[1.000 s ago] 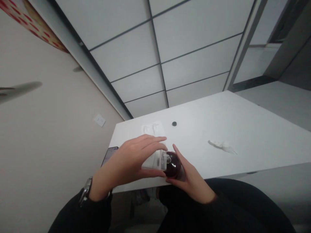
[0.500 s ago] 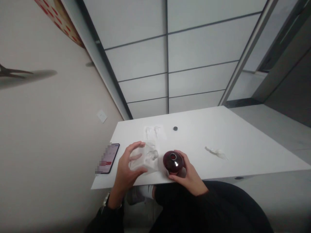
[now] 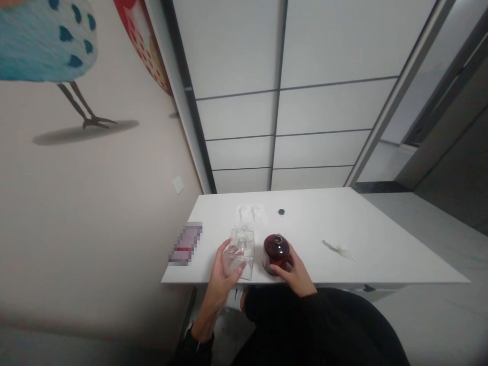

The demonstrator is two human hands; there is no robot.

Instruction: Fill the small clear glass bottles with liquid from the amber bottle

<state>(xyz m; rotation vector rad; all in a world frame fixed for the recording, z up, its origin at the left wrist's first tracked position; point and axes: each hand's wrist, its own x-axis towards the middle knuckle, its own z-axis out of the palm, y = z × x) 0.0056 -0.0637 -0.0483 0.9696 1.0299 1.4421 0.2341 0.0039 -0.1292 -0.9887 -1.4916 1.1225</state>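
Note:
My left hand (image 3: pixel 224 272) is closed around the left side of a clear plastic container (image 3: pixel 246 262), which lies on the white table (image 3: pixel 381 264). Its exact shape is hard to make out. My right hand (image 3: pixel 295 269) grips a round, dark red glossy bottle (image 3: pixel 275 248) from its right side. The bottle stands upright with a narrow opening on top and is turned a little toward me. A narrow gap separates the bottle from the container. Beyond them sits a small dark round cap (image 3: pixel 281 211).
Behind the container lies a pale sheet (image 3: pixel 263 216) with two small white pieces on it. A blurred-out phone (image 3: pixel 186 245) rests at the table's left edge. Crumpled whitish plastic (image 3: pixel 338 249) lies to the right. A wall rises on the left; white panels stand behind the table.
My left fingers have closed in from a wide spread onto the clear container. My right hand keeps its hold on the bottle. The view has tilted up and left.

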